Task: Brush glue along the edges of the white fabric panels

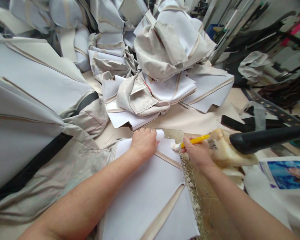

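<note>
Two bare forearms are seen entering from the bottom edge, nearest the camera, and beneath them a white padded panel with beige stitched bands is spread flat on the surface. Larger heaps of similar white and beige panels are piled across the back and left of the surface, some crossed by black strips. A glue-crusted board is laid just to the right of the flat panel, its edge rough with dried crumbs. A black handle-like bar is seen reaching in from the right, resting over a lumpy yellowish mass. A printed picture lies at the right edge. The left hand is closed into a loose fist and pressed on the panel's top edge, where the corner is curled up just beside the knuckles. The right hand is wrapped around a yellow brush, whose white tip is touching the panel's upper right corner, between the two hands.
</note>
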A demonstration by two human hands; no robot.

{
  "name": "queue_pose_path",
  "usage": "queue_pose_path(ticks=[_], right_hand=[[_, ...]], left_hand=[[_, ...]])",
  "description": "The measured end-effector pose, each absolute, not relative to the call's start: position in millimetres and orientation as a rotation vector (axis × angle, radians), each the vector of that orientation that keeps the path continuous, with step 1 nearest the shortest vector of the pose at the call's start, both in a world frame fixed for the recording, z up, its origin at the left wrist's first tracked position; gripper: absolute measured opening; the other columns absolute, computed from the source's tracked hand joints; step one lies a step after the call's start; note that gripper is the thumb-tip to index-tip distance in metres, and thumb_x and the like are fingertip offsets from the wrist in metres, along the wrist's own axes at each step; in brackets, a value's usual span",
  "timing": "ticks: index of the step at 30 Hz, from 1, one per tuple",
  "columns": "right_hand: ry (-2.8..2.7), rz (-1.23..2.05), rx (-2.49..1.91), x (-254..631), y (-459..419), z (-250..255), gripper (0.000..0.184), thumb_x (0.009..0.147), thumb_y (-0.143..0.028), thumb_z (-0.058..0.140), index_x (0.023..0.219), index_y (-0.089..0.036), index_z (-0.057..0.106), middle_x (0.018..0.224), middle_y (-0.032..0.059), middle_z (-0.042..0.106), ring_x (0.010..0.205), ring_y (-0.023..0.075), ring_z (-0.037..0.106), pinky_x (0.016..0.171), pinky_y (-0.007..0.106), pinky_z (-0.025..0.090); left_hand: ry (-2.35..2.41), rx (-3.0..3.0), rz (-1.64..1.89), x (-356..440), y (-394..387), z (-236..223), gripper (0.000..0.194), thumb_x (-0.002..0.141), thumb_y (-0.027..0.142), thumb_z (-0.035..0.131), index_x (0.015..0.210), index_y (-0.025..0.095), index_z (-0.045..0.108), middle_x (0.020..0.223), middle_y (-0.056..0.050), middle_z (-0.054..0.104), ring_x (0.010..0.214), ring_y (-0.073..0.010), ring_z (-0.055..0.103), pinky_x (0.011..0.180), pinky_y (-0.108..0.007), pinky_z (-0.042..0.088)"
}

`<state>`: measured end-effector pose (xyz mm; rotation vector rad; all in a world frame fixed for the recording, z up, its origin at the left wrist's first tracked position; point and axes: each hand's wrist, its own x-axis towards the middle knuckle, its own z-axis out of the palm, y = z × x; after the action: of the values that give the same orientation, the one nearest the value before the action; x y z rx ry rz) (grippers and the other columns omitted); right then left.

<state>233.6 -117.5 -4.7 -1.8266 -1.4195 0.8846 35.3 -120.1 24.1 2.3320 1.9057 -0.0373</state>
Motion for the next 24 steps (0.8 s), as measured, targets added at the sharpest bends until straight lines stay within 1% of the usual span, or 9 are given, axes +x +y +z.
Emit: queue_pose_path(ticks=[2,4,8,10,13,17,21,24], right_hand=[[-1.507,0.919,-1.867,237,-128,4,0.030,0.071,-0.034,0.050,0.045,-0.019,0.052,0.039,-0.0005,0.054,0.040,0.0136,0.052,0.046,0.023,0.040],[-1.560,0.894,-1.902,238,-129,9,0.030,0.071,-0.034,0.050,0.045,-0.019,0.052,0.039,-0.0003,0.054,0.041,0.0139,0.052,0.047,0.023,0.040],[-1.497,0.814,-1.876,230,-105,4,0.026,0.075,-0.035,0.049,0.056,-0.019,0.058,0.048,-0.0002,0.061,0.054,0.0160,0.059,0.058,0.025,0.043],[-1.483,0.806,-1.854,227,-94,-4,0.026,0.076,-0.036,0.048,0.059,-0.020,0.059,0.052,-0.0004,0.063,0.059,0.0164,0.060,0.061,0.025,0.044],[-1.476,0.819,-1.876,229,-95,-10,0.025,0.075,-0.034,0.048,0.058,-0.020,0.059,0.049,-0.0005,0.061,0.055,0.0164,0.059,0.059,0.025,0.044],[-1.488,0.849,-1.905,238,-109,-4,0.024,0.073,-0.031,0.050,0.053,-0.019,0.057,0.044,0.0001,0.058,0.047,0.0161,0.056,0.053,0.025,0.043],[-1.456,0.792,-1.837,235,-104,-1,0.024,0.075,-0.035,0.050,0.058,-0.019,0.058,0.050,0.0005,0.061,0.054,0.0169,0.059,0.058,0.025,0.044],[-1.478,0.819,-1.810,231,-102,-4,0.026,0.076,-0.036,0.048,0.060,-0.019,0.059,0.054,0.0002,0.063,0.057,0.0165,0.060,0.061,0.025,0.044]], left_hand=[[1.898,2.335,-0.027,35,-120,23,0.028,0.082,0.041,0.051,0.099,0.019,0.056,0.097,-0.008,0.061,0.093,-0.0273,0.055,0.071,-0.039,0.043],[1.894,2.337,-0.027,34,-121,22,0.028,0.083,0.040,0.051,0.099,0.018,0.056,0.097,-0.008,0.061,0.093,-0.0271,0.055,0.071,-0.039,0.043],[1.900,2.349,-0.014,34,-121,21,0.027,0.082,0.040,0.051,0.098,0.019,0.056,0.096,-0.008,0.061,0.091,-0.0269,0.055,0.071,-0.039,0.043],[1.900,2.355,-0.001,34,-120,20,0.027,0.082,0.040,0.052,0.097,0.019,0.056,0.096,-0.007,0.061,0.090,-0.0268,0.055,0.070,-0.038,0.043],[1.902,2.357,0.013,34,-120,19,0.026,0.082,0.040,0.052,0.096,0.019,0.056,0.095,-0.007,0.062,0.090,-0.0269,0.056,0.069,-0.038,0.043],[1.898,2.357,0.008,35,-121,20,0.025,0.082,0.039,0.052,0.095,0.018,0.057,0.094,-0.008,0.062,0.090,-0.0266,0.056,0.070,-0.038,0.042],[1.906,2.357,-0.016,37,-121,20,0.027,0.082,0.040,0.051,0.097,0.018,0.057,0.095,-0.008,0.061,0.090,-0.0266,0.055,0.070,-0.038,0.041],[1.906,2.346,-0.044,35,-120,19,0.029,0.083,0.040,0.050,0.101,0.019,0.056,0.098,-0.009,0.061,0.092,-0.0262,0.054,0.072,-0.037,0.041]])
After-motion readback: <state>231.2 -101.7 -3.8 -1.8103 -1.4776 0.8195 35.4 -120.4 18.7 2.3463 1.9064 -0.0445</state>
